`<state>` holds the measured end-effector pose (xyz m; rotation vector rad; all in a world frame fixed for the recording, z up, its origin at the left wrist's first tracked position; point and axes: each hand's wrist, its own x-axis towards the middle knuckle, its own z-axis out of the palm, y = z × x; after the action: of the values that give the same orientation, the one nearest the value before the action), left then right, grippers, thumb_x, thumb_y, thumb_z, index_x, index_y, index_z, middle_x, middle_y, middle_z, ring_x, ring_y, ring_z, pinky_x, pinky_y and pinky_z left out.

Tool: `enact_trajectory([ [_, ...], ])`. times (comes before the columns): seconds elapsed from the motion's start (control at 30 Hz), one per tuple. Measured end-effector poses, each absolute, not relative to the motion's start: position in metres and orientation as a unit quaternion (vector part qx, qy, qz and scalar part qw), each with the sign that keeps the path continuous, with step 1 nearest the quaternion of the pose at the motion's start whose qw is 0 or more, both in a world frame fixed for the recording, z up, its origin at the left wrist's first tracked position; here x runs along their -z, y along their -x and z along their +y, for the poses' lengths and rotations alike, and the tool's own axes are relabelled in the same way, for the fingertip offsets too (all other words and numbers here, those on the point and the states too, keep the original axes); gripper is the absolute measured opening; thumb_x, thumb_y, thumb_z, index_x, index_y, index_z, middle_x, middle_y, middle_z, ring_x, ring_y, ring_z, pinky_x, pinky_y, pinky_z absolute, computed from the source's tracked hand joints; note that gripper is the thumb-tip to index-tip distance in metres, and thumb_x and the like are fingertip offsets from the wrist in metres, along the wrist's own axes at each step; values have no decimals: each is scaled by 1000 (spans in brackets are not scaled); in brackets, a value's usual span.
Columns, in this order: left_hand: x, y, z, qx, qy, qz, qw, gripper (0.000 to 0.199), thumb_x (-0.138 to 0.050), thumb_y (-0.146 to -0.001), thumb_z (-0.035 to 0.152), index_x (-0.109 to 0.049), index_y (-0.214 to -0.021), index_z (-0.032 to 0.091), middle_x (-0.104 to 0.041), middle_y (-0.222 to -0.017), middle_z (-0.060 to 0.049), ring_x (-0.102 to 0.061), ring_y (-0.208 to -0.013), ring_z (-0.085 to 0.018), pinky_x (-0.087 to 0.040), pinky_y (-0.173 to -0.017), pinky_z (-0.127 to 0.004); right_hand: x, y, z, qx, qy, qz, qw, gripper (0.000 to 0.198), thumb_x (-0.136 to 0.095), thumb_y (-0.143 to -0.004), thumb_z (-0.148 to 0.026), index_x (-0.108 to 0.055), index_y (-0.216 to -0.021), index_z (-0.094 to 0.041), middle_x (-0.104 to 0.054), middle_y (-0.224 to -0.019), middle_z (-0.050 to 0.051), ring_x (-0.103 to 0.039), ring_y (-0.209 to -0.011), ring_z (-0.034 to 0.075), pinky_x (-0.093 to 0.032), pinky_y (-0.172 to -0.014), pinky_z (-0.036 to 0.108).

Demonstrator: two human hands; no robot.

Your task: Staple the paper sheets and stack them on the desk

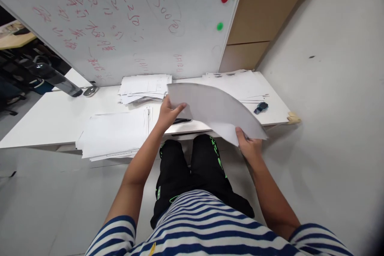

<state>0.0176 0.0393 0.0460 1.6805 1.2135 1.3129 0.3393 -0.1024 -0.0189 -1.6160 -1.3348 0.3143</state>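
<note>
A white sheet of paper (213,106), bent in a curve, is held up over the desk's front edge. At its left end my left hand (169,114) grips it, thumb on the near face. The lower right corner is pinched in my right hand (249,144). Whether it is one sheet or several I cannot tell. Left of my left hand a stack of paper (117,134) overhangs the front edge. Behind it lies another paper stack (145,88). More sheets (243,84) lie at the back right, partly hidden by the held paper, which also covers part of a dark object (181,121).
The white desk (60,118) stands against a whiteboard (120,20) with red writing and magnets. A bottle (64,82) and a computer mouse (90,91) are at the left. A small dark object (261,107) lies at the right. Cardboard boxes (267,14) stand behind, beside the wall (339,88).
</note>
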Motion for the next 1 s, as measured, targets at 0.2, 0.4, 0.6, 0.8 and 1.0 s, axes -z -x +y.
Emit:
enact_trajectory([
  [0.2, 2, -18, 49, -195, -813, 514, 194, 66, -80, -80, 46, -59, -137, 22, -64, -140, -16, -54, -135, -40, -41, -111, -53, 46, -362, -164, -414, 694, -285, 515, 45, -87, -66, -52, -78, -93, -16, -81, -100, 13, -79, -92, 33, -66, -81, 42],
  [0.4, 24, -16, 47, -138, -794, 572, 152, 37, -70, -87, 48, -71, -113, 22, -73, -115, -14, -65, -109, -36, -48, -90, -45, 50, -368, -181, -499, 655, -184, 537, 32, -89, -65, -39, -76, -89, -22, -82, -100, 11, -80, -91, 32, -68, -80, 39],
  [0.6, 19, -10, 48, -152, -785, 561, 212, 40, -73, -81, 54, -70, -108, 25, -73, -108, -10, -66, -100, -31, -49, -82, -40, 49, -368, -178, -526, 649, -155, 527, 25, -86, -68, -33, -77, -89, -23, -81, -107, 12, -78, -98, 35, -67, -81, 36],
  [0.8, 17, -4, 46, -171, -769, 563, 252, 40, -75, -78, 49, -69, -109, 25, -71, -111, -9, -65, -104, -30, -50, -87, -42, 54, -359, -167, -553, 639, -173, 506, 31, -88, -64, -33, -76, -89, -18, -81, -94, 13, -79, -82, 30, -67, -69, 35],
  [1.0, 23, -2, 49, -195, -770, 548, 261, 39, -77, -76, 48, -68, -106, 25, -70, -110, -7, -64, -104, -28, -50, -89, -41, 56, -362, -169, -550, 644, -156, 509, 20, -85, -68, -29, -78, -85, -22, -82, -100, 13, -79, -90, 33, -66, -74, 34],
])
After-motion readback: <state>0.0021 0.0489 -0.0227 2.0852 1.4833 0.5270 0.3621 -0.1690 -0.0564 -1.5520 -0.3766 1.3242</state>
